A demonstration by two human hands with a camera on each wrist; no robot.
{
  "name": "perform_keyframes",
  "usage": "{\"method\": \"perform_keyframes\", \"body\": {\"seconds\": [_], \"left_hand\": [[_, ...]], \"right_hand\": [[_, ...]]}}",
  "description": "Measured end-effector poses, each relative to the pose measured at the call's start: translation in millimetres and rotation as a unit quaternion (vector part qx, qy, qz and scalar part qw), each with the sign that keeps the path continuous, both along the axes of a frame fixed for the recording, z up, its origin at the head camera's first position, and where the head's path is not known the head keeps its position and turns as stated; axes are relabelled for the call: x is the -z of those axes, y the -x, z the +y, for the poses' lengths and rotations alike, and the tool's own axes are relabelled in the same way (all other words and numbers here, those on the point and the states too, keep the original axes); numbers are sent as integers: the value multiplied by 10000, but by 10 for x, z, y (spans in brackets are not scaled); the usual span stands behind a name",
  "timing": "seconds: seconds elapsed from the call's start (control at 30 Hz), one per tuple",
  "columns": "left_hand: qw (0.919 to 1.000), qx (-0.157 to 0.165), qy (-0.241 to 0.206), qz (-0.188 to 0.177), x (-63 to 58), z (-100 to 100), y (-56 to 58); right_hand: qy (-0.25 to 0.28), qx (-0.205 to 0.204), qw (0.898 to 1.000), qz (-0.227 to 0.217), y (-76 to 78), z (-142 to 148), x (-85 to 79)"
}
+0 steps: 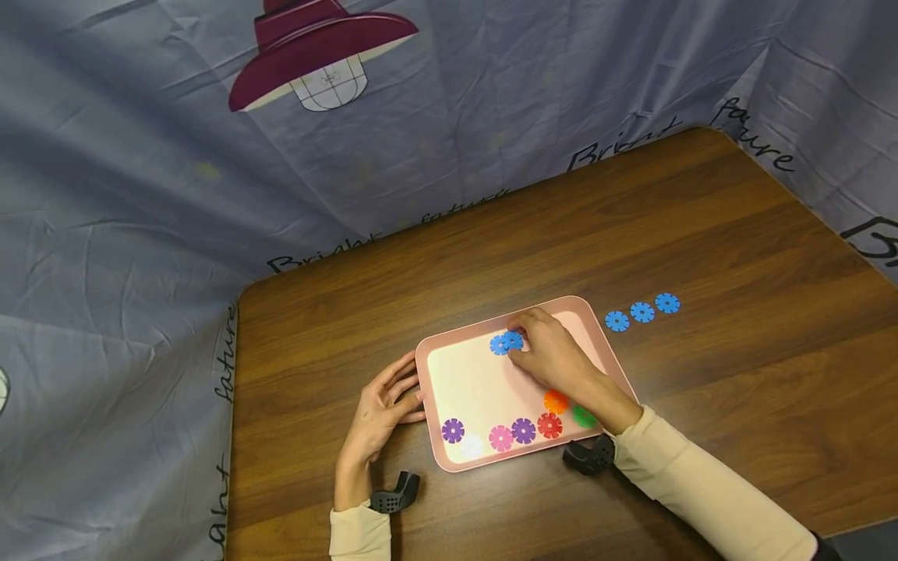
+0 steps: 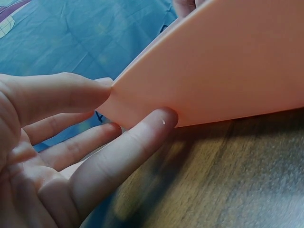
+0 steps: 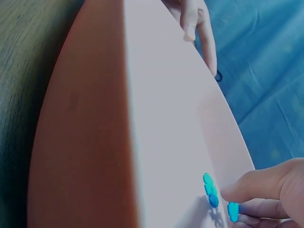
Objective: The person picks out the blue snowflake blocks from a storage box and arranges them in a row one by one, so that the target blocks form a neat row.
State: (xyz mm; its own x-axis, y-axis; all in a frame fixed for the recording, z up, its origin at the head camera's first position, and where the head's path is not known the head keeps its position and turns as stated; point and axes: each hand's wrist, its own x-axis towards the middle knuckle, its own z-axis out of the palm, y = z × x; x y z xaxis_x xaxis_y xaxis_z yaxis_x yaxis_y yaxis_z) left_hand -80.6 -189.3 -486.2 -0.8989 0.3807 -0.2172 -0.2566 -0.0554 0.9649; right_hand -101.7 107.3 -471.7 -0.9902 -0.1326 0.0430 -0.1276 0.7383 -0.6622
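Observation:
In the head view, my right hand (image 1: pixel 550 351) is over the far side of the pink tray (image 1: pixel 423 405). Its thumb and fingers pinch a blue notched disc (image 1: pixel 515 340), which overlaps another blue disc (image 1: pixel 497 345) on its left. The right wrist view has a blue disc (image 3: pixel 232 212) between thumb and fingertips, with more blue (image 3: pixel 209 186) just beside it on the tray floor. At the tray's left end, my left hand (image 1: pixel 379 409) rests its fingertips against the outer wall. Its fingers (image 2: pixel 128 154) look extended and spread in the left wrist view.
Along the tray's near side lie purple (image 1: pixel 453 431), white (image 1: pixel 471 446), pink (image 1: pixel 501 438), red (image 1: pixel 550 425), orange (image 1: pixel 556 401) and green discs (image 1: pixel 584 417). Three blue discs (image 1: pixel 641 312) form a row on the wooden table (image 1: pixel 737 374), right of the tray. A printed curtain (image 1: pixel 491 101) hangs behind.

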Motion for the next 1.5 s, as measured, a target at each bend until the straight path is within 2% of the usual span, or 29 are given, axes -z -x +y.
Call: {"method": "perform_keyframes", "body": {"seconds": [0.6, 0.73, 0.97, 1.23, 1.5], "left_hand": [[10000, -34, 56, -38, -6, 8, -21], [10000, -36, 48, -39, -4, 10, -25], [10000, -43, 31, -41, 0, 16, -22], [9999, -92, 141, -13, -10, 18, -23], [9998, -109, 147, 17, -3, 18, -23]], "right_hand": [[84, 80, 9996, 274, -23, 75, -193], [108, 97, 9990, 429, -30, 120, -222], [-212, 115, 9964, 815, -25, 211, -276], [180, 274, 9985, 447, -26, 279, -346], [302, 355, 9976, 514, -23, 372, -379]]}}
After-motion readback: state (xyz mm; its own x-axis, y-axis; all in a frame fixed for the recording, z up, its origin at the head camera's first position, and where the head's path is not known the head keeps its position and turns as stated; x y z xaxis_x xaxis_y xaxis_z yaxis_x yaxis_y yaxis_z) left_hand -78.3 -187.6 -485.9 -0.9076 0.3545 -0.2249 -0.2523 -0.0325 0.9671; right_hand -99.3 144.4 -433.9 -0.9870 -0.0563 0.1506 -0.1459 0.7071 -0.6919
